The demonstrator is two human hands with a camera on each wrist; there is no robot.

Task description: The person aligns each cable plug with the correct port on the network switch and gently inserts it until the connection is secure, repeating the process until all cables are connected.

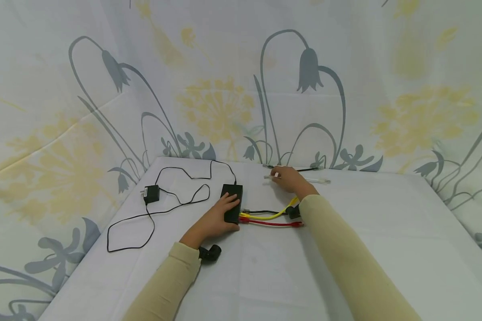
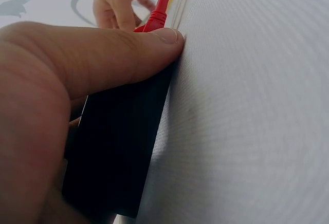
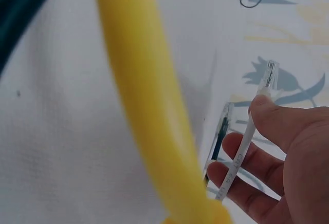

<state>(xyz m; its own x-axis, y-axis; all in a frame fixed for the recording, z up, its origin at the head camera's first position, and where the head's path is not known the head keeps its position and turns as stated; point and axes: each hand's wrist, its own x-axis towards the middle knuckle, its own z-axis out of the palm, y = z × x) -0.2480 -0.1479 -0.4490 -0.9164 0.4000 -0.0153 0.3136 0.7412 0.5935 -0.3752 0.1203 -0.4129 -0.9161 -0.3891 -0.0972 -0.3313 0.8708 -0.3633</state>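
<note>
head view: left fingers (image 1: 230,205) gripped a box (image 1: 233,215), red and yellow cables (image 1: 271,223) seemingly connected; right fingers (image 1: 281,171) pinched loose white cable (image 1: 316,180).

Black box (image 1: 232,216), white cable (image 1: 314,180), far cable (image 1: 305,170) probably black, cloth (image 1: 233,67) flowered grey and yellow.

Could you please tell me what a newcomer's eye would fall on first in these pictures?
Probably the bright red slim cable and thick yellow cable, at the right edge of a flat black rectangular box under the left hand on the white table. Next might come the thin white cable with a clear plug, held in the right hand near the table's far edge.
</note>
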